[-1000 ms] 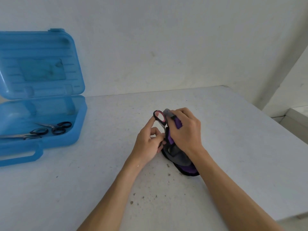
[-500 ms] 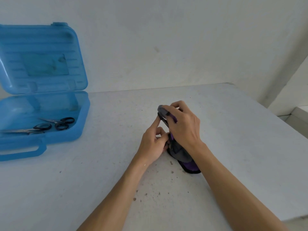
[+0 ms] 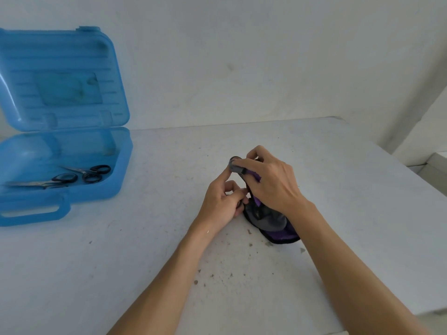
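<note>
Both hands work a purple-gray pouch (image 3: 272,222) stood on end on the table (image 3: 121,262). Right hand (image 3: 271,180) curls over its top, pinching the gray flap (image 3: 235,168) down. Left hand (image 3: 223,203) pinches the pouch's side lower down, index fingertip up at the flap, likely steadying it for closing. Open blue case (image 3: 31,210) with scissors (image 3: 81,176) sits well left.
</note>
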`<state>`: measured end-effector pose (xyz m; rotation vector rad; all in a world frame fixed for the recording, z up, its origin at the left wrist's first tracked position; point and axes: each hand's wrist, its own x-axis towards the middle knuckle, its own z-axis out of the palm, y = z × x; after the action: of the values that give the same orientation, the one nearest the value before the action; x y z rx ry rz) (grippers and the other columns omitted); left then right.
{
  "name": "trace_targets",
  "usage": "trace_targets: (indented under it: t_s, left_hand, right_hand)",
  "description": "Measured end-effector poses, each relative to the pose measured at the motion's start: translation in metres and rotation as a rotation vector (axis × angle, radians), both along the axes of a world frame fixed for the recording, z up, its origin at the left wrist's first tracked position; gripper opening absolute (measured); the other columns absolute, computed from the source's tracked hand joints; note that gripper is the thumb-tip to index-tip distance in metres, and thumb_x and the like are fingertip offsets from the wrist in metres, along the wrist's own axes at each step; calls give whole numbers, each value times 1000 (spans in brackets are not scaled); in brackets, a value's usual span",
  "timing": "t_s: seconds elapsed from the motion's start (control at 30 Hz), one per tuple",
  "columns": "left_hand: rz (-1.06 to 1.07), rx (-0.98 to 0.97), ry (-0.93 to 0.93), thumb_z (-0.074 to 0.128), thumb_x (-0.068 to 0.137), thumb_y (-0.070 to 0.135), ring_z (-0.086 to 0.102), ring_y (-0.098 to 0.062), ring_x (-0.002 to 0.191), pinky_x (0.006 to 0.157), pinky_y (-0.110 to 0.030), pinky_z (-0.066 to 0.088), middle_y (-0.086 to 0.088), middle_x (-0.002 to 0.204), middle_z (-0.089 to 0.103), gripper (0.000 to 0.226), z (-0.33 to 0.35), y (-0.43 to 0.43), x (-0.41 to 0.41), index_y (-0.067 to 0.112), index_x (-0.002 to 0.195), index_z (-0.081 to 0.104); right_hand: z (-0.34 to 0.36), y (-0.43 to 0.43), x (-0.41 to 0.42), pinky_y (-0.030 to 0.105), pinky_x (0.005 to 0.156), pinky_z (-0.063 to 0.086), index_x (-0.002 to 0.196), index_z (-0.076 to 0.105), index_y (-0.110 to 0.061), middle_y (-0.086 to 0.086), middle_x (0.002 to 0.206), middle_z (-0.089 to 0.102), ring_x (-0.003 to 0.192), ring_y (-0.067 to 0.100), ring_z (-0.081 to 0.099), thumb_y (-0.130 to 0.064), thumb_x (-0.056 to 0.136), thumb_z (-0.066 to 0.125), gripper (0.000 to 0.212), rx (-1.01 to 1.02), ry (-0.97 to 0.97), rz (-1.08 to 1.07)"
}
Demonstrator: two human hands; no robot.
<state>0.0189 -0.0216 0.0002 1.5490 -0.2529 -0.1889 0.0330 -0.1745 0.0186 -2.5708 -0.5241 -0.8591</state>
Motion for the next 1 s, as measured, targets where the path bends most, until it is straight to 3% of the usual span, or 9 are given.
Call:
trace_targets:
  t_s: [0.13, 0.23, 0.33, 0.4, 0.53, 0.67, 0.77, 0.83, 1.0]
  left_hand:
    - [6, -13, 18, 57, 101, 2, 48, -10, 51, 49, -23, 39, -11, 70, 52, 69, 0, 1, -1, 41, 154, 38]
    - [13, -9, 8, 57, 101, 3, 46, -10, 50, 49, -23, 40, -7, 66, 54, 69, 1, 0, -3, 39, 155, 35]
    - [19, -17, 15, 56, 101, 2, 48, -10, 51, 49, -22, 41, -7, 68, 54, 68, 1, -2, -3, 42, 152, 38]
    - [23, -10, 16, 55, 99, 0, 48, -11, 53, 50, -21, 42, -7, 71, 52, 59, 0, -2, -2, 40, 142, 51]
    - [25, -15, 35, 50, 97, -3, 47, -14, 54, 49, -22, 40, -12, 75, 52, 53, 1, -1, -1, 35, 134, 59]
    - [23, -26, 63, 54, 99, -3, 46, -12, 52, 48, -23, 39, -16, 77, 52, 71, 1, -2, -1, 38, 154, 38]
    - [18, -46, 60, 56, 99, -3, 45, -9, 49, 49, -22, 38, -16, 75, 51, 74, 1, -1, -2, 35, 158, 32]
    - [12, -31, 53, 56, 100, -1, 47, -8, 49, 49, -22, 39, -15, 74, 52, 75, 1, -1, -2, 36, 159, 30]
    - [5, -29, 55, 56, 101, 3, 53, -6, 53, 50, -19, 42, -11, 75, 55, 68, 1, 1, -1, 38, 155, 37]
  right_hand:
    - [-2, -11, -10, 30, 50, 47, 107, 79, -30, -8, 93, 60, 63, 17, 57, -21, 87, 70, 24, 10, 37, 5]
    - [-2, -14, -18, 33, 47, 50, 91, 81, -23, -7, 83, 61, 57, 17, 55, -27, 81, 66, 19, 65, -47, -62]
    - [1, -5, -15, 26, 46, 45, 103, 79, -21, -3, 92, 62, 60, 15, 56, -21, 86, 65, 22, 122, -153, -62]
    - [-1, 6, -10, 25, 46, 41, 110, 79, -23, 1, 100, 63, 63, 15, 59, -14, 89, 63, 27, 46, -151, -3]
    - [-7, 4, -4, 26, 46, 43, 105, 81, -26, 0, 99, 63, 62, 16, 58, -15, 84, 71, 26, 1, -86, 29]
    - [-12, -10, -11, 24, 48, 41, 90, 82, -26, -3, 89, 61, 56, 15, 54, -24, 83, 73, 11, -26, -77, 29]
    - [-13, -22, -12, 33, 48, 52, 81, 81, -20, -5, 82, 62, 56, 19, 56, -19, 78, 76, 6, 59, -60, -163]
    - [-11, -27, -14, 33, 49, 53, 83, 81, -19, -5, 82, 61, 58, 17, 56, -19, 78, 72, 10, 128, -105, -197]
    - [-11, -8, -17, 29, 52, 50, 106, 80, -22, -1, 99, 61, 64, 14, 56, -11, 83, 73, 26, 44, -55, 71]
